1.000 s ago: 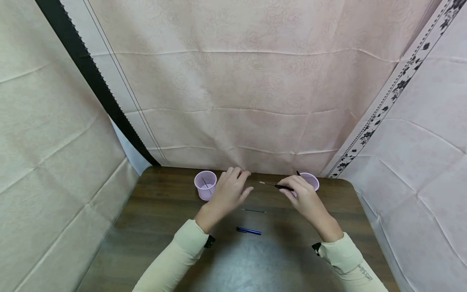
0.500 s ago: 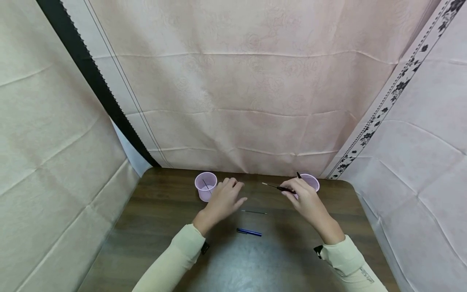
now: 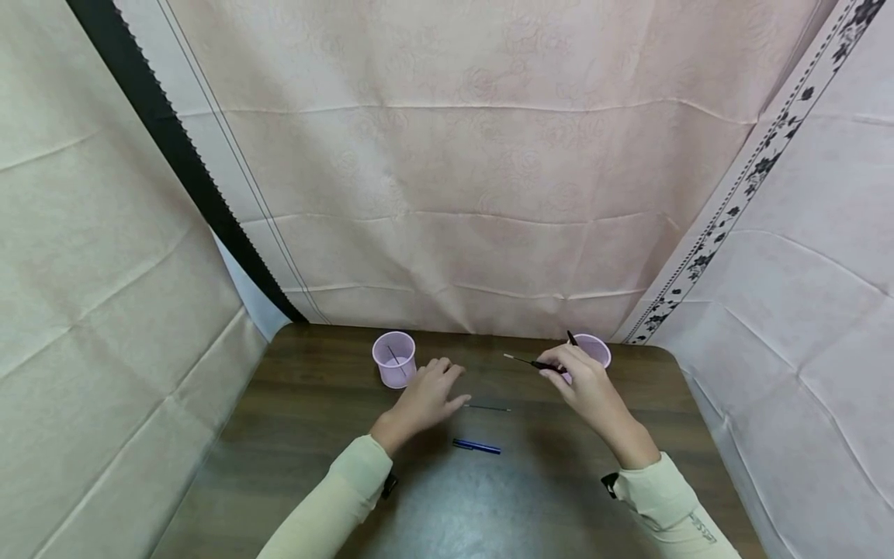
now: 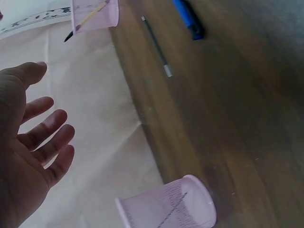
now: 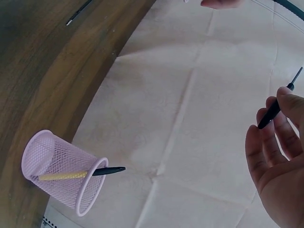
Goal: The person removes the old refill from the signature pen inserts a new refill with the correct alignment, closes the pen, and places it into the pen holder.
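My left hand [image 3: 422,400] hovers over the table just right of the left mesh cup [image 3: 384,371], its fingers relaxed and holding nothing. A thin dark stick leans inside that pale purple cup. My right hand [image 3: 590,388] pinches a black pen barrel [image 5: 271,114] between thumb and fingers; a thin refill-like rod with a pale tip sticks out towards the left. Behind the right hand, partly hidden, is a second purple mesh cup [image 5: 66,156] with a yellow and black pen [image 5: 108,171] in it. A thin dark refill [image 4: 154,45] lies on the table between the hands.
A blue pen part with a clip [image 3: 476,446] lies nearer the front on the brown wooden table [image 3: 293,466]. Pale cloth [image 3: 454,194] hangs behind the table's back edge, with more cloth at both sides.
My left hand has drawn back towards the front and slightly left, away from the tip of the rod. The right hand has shifted slightly right and down in view, still pinching the black pen barrel.
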`<state>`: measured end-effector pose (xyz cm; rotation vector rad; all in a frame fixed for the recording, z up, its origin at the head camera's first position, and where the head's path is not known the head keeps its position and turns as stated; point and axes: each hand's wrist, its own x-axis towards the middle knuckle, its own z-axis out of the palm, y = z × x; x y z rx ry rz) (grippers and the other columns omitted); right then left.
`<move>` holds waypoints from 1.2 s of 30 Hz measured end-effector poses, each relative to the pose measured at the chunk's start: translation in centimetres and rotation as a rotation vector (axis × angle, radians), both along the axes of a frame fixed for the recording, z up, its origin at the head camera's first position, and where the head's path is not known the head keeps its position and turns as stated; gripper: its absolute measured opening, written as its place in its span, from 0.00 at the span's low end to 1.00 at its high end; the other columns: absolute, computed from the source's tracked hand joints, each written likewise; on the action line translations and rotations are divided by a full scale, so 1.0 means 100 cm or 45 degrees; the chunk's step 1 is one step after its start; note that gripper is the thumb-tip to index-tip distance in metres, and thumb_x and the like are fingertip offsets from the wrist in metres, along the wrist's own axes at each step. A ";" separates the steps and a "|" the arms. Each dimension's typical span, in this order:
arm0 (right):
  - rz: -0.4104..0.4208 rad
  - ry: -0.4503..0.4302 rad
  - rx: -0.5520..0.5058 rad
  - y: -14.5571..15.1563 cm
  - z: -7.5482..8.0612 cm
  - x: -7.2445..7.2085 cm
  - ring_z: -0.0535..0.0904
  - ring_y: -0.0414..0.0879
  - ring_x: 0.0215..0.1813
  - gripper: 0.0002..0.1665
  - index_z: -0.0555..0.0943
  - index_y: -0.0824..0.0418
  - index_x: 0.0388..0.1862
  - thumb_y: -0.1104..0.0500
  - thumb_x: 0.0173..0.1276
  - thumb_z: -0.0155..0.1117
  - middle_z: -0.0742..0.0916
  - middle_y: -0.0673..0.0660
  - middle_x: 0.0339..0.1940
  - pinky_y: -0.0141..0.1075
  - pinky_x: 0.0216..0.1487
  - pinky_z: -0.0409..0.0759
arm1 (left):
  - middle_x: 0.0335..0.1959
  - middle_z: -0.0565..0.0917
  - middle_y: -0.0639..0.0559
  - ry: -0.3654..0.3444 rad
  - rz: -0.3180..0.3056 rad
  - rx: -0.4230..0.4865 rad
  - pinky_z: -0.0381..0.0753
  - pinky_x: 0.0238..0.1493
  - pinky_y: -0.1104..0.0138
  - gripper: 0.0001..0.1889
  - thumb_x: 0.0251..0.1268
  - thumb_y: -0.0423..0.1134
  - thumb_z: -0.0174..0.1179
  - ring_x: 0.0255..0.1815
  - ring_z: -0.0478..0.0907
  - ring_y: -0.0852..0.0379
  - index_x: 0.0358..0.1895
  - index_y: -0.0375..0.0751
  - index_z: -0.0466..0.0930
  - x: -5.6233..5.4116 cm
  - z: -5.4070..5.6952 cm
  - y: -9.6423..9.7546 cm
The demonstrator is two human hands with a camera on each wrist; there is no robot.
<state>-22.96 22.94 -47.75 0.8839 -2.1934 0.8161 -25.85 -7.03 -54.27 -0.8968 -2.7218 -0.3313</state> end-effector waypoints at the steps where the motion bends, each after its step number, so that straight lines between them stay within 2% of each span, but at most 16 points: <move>1: 0.002 0.003 0.000 0.000 -0.001 0.000 0.82 0.44 0.40 0.20 0.85 0.64 0.42 0.77 0.52 0.78 0.88 0.52 0.39 0.26 0.44 0.78 | 0.47 0.83 0.49 -0.020 -0.008 0.004 0.81 0.47 0.56 0.24 0.66 0.56 0.69 0.48 0.80 0.49 0.56 0.43 0.83 0.000 -0.002 0.000; 5: 0.004 0.001 0.001 0.001 -0.002 0.000 0.81 0.43 0.39 0.20 0.85 0.63 0.41 0.76 0.51 0.78 0.87 0.52 0.38 0.29 0.42 0.79 | 0.47 0.82 0.49 -0.086 -0.036 0.008 0.81 0.48 0.56 0.25 0.66 0.56 0.68 0.48 0.80 0.51 0.57 0.43 0.82 0.001 -0.011 0.001; 11: -0.010 -0.020 0.005 0.002 -0.005 0.000 0.81 0.42 0.38 0.20 0.84 0.62 0.41 0.76 0.51 0.79 0.87 0.52 0.37 0.26 0.41 0.77 | 0.47 0.81 0.50 -0.135 -0.064 0.004 0.81 0.49 0.56 0.25 0.66 0.56 0.69 0.48 0.79 0.52 0.57 0.42 0.82 0.003 -0.022 0.003; 17: -0.012 -0.028 0.011 0.003 -0.007 0.000 0.81 0.42 0.37 0.20 0.84 0.62 0.40 0.76 0.51 0.79 0.87 0.52 0.37 0.31 0.38 0.80 | 0.48 0.80 0.51 -0.209 -0.093 0.006 0.79 0.51 0.57 0.24 0.66 0.54 0.69 0.48 0.77 0.53 0.57 0.43 0.82 0.008 -0.031 0.003; 24: -0.018 -0.026 0.028 0.004 -0.009 0.000 0.79 0.41 0.37 0.19 0.84 0.62 0.40 0.75 0.51 0.79 0.86 0.52 0.36 0.36 0.36 0.81 | 0.48 0.78 0.54 -0.269 -0.116 -0.045 0.77 0.50 0.59 0.25 0.63 0.59 0.70 0.48 0.74 0.55 0.56 0.48 0.83 0.015 -0.046 0.005; 32: -0.018 -0.036 0.033 0.005 -0.012 -0.001 0.79 0.41 0.37 0.19 0.84 0.62 0.40 0.75 0.51 0.79 0.86 0.51 0.35 0.30 0.38 0.78 | 0.47 0.77 0.56 -0.300 -0.145 -0.144 0.75 0.48 0.63 0.24 0.62 0.60 0.71 0.47 0.72 0.58 0.55 0.52 0.83 0.022 -0.067 0.013; 36: -0.019 -0.040 0.041 0.006 -0.012 -0.002 0.79 0.41 0.37 0.19 0.84 0.62 0.40 0.75 0.51 0.79 0.86 0.51 0.35 0.27 0.39 0.77 | 0.47 0.77 0.56 -0.299 -0.156 -0.174 0.75 0.47 0.63 0.23 0.61 0.59 0.71 0.48 0.73 0.57 0.53 0.53 0.82 0.027 -0.073 0.018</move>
